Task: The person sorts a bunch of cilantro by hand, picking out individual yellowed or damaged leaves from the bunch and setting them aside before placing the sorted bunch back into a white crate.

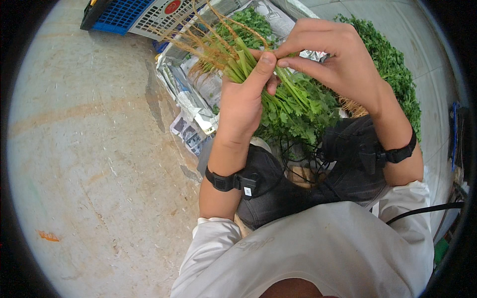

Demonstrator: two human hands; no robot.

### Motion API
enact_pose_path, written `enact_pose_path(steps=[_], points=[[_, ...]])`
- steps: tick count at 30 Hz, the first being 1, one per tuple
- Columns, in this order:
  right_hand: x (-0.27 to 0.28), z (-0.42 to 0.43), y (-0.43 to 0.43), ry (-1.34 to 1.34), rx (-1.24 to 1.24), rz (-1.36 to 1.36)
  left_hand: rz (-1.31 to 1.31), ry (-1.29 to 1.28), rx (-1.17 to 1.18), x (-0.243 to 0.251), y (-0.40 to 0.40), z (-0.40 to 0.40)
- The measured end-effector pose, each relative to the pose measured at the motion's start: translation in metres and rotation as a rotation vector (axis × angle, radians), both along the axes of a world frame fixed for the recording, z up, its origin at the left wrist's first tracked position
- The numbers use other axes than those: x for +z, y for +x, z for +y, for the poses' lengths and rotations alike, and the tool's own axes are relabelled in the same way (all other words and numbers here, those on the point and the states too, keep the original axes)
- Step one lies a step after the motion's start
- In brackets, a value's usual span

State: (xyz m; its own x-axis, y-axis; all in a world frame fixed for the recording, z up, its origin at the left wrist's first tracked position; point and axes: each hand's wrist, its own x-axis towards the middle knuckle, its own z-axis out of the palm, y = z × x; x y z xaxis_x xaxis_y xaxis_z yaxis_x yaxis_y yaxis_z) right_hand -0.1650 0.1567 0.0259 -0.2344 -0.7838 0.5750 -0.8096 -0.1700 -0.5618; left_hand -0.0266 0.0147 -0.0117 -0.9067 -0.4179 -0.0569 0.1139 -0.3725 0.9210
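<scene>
My left hand is closed around a bunch of leafy green herbs, which look like coriander, just below the roots. The bunch's brown roots point up and to the left, and its leaves hang down to the right, over my lap. Beside the left thumb, my right hand pinches at the bunch's stems between thumb and fingertips; exactly what its fingertips hold is partly hidden. Behind the hands, more loose green herbs lie in a box lined with newspaper.
A large heap of herbs with roots lies on the tiled floor to the right. At the upper left stands a blue and white plastic crate. Newspaper sheets stick out under the box's near corner. A black cable runs at the right.
</scene>
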Motion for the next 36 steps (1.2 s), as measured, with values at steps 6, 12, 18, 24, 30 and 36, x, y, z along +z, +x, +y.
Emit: enact_pose_path(steps=[6,12,18,24,30,36], points=[[-0.002,-0.002,0.001,0.013,0.003,-0.028,0.01,-0.049,0.03,0.001,-0.001,0.003],[-0.006,-0.004,0.004,0.051,-0.008,-0.15,0.025,-0.061,0.017,0.0,0.0,0.001],[-0.008,-0.006,0.008,0.058,-0.023,-0.25,0.037,-0.093,0.021,0.004,0.001,0.002],[-0.007,-0.007,0.011,0.051,0.02,-0.359,0.013,-0.15,0.072,0.009,0.001,0.005],[0.026,0.008,-0.002,-0.005,-0.23,-0.919,-0.051,-0.128,0.097,-0.001,0.002,-0.004],[-0.003,0.024,-0.028,0.261,-0.023,-0.308,0.007,0.108,0.138,-0.003,-0.002,-0.01]])
